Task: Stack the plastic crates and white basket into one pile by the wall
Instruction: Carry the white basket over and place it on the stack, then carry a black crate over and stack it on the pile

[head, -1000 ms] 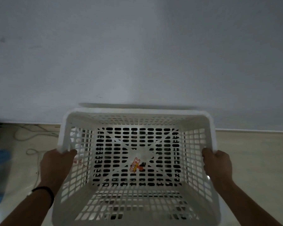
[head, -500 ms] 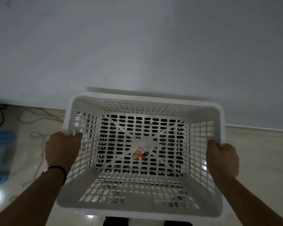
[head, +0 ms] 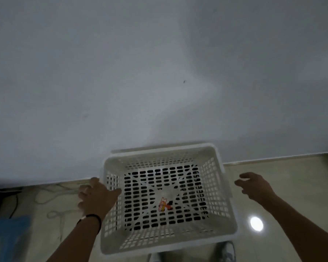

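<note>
resting by wall [head: 159, 72] – perforated white basket [head: 219, 210], left hand [head: 97, 199] touching rim.

the room was dim and bluish; a lamp's glare spot [head: 256, 223] shone on the floor [head: 292, 178]; edges looked soft and blurred.

A plain grey-white wall [head: 159, 72] fills the upper view, meeting a pale glossy floor [head: 292, 186]. Loose white cord [head: 51, 195] lies coiled on the floor at left. A round light reflection [head: 256, 223] glares at right.
</note>
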